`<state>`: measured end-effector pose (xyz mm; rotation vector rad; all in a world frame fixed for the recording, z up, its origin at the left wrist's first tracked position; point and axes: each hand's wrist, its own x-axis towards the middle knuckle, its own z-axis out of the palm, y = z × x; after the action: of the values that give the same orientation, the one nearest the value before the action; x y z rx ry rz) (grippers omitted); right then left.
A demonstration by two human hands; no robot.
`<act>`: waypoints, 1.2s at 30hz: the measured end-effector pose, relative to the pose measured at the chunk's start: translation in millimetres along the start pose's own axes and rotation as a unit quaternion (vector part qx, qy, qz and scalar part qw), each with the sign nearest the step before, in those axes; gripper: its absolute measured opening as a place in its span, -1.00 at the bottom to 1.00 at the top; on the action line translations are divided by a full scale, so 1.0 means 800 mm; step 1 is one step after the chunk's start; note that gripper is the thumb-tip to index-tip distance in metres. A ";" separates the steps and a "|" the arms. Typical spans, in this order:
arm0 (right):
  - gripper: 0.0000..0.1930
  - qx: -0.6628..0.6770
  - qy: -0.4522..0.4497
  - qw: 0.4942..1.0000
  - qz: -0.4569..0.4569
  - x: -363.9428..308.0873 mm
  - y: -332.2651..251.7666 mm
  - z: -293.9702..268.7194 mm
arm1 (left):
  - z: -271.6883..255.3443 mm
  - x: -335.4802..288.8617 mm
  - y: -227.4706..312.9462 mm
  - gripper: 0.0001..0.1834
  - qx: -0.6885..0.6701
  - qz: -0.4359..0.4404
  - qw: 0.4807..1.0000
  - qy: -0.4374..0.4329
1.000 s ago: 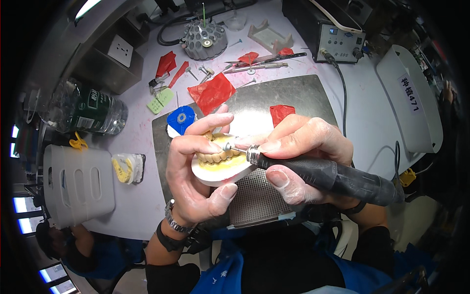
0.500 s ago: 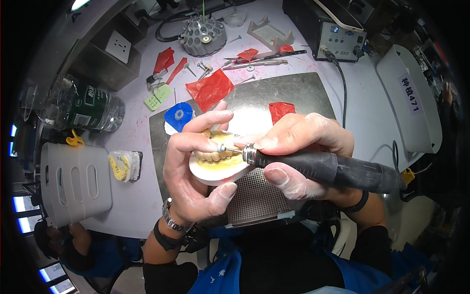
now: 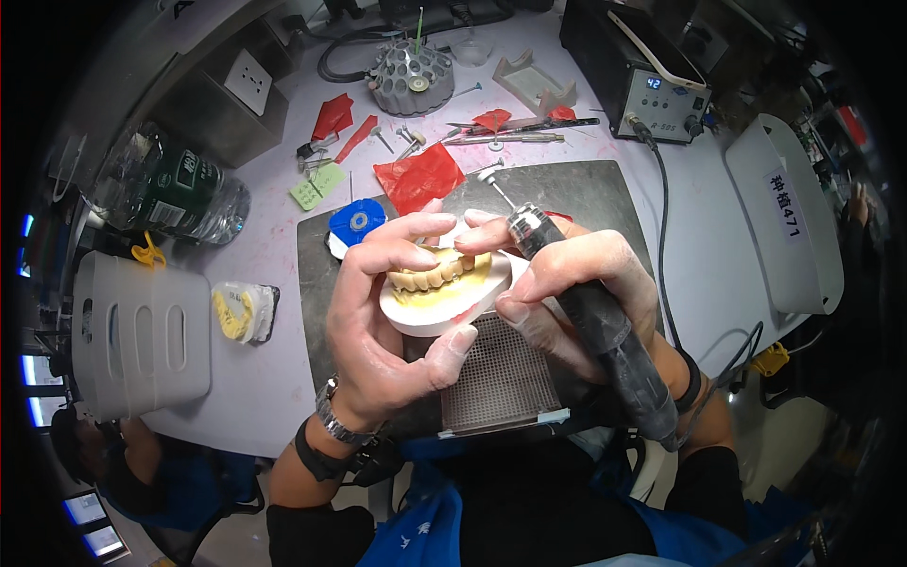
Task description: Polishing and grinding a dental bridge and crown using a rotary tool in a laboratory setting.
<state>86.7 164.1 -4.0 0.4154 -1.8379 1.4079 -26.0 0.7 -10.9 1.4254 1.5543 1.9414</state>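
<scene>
My left hand (image 3: 364, 317) grips a plaster dental model (image 3: 477, 300) from its left side, fingers over the top and thumb at the near edge. The model has a white base, yellow around the gums and a row of cream-coloured teeth (image 3: 436, 277). In my right hand (image 3: 612, 257) is a black dental handpiece (image 3: 605, 331), its metal collar pointing up and away. A thin shank with a small pale tip (image 3: 489, 177) sticks out of it, apart from the model. One right fingertip rests at the tooth row. White dust coats both hands.
Beneath my hands lie a dark board (image 3: 586, 189) and a perforated metal grate (image 3: 496, 378). Red sheets (image 3: 419, 178), a blue disc-shaped piece (image 3: 357, 222) and a grey bur holder (image 3: 411, 80) lie beyond. Another model (image 3: 244, 312), a bin (image 3: 142, 331) and a control box (image 3: 652, 85) stand around.
The handpiece has swung from nearly level to steeply upright, and its tip has left the teeth. The model has tilted slightly in my left hand. The control box's display reading has changed.
</scene>
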 end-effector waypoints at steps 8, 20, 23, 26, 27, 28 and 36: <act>-0.63 -0.064 -0.031 0.997 -0.006 0.005 -0.004 0.006 | 0.013 -0.002 0.007 -0.34 -0.036 -0.062 0.997 0.012; -0.60 0.152 0.057 0.984 0.071 -0.009 -0.003 0.019 | 0.019 0.001 0.014 -0.03 -0.285 -0.104 0.952 0.040; -0.62 0.072 -0.001 0.992 0.105 -0.014 -0.006 0.006 | 0.016 -0.001 0.022 -0.09 -0.280 -0.116 0.952 0.042; -0.63 0.021 -0.010 0.998 0.056 0.000 0.000 -0.001 | 0.012 -0.001 0.016 -0.19 -0.265 -0.120 0.955 0.058; -0.65 0.029 -0.001 0.995 0.099 0.001 -0.007 -0.004 | 0.010 -0.001 0.016 -0.25 -0.212 -0.111 0.969 0.058; -0.66 0.068 0.014 0.991 0.113 0.006 -0.014 -0.004 | 0.007 -0.001 0.017 -0.31 -0.158 -0.101 0.981 0.057; -0.70 0.102 0.024 0.990 0.095 0.001 -0.024 -0.013 | 0.012 -0.001 0.012 -0.42 0.070 -0.001 0.997 0.034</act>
<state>102.7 167.2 10.0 0.3113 -1.7360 1.7299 -14.3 2.4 -3.8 1.4239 1.7515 1.9334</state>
